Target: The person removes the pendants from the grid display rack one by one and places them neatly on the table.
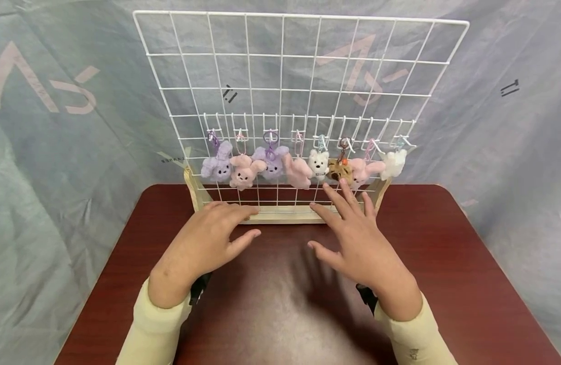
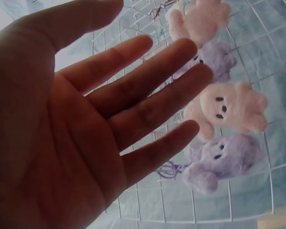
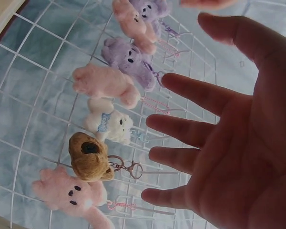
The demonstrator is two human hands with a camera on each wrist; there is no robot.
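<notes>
Several plush keychains hang in a row from white hooks on a white wire grid (image 1: 282,56). From the left come a purple bunny (image 1: 219,165), a pink bunny (image 1: 245,175), another purple bunny (image 1: 272,166), a pink plush (image 1: 298,173) and a white bear (image 1: 318,163). Further right are a brown plush (image 1: 338,172), a pink bunny (image 1: 362,171) and a white plush (image 1: 393,164). My left hand (image 1: 207,238) hovers low before the left-hand plushes, fingers extended and nothing held. With fingers spread, my right hand (image 1: 360,246) is also bare; its fingertips overlap the brown plush in the head view.
A pale wooden stand (image 1: 285,218) supports the grid on a dark red-brown table (image 1: 271,304). Grey printed fabric (image 1: 79,152) hangs behind and on both sides. Hooks project forward from the grid toward the hands.
</notes>
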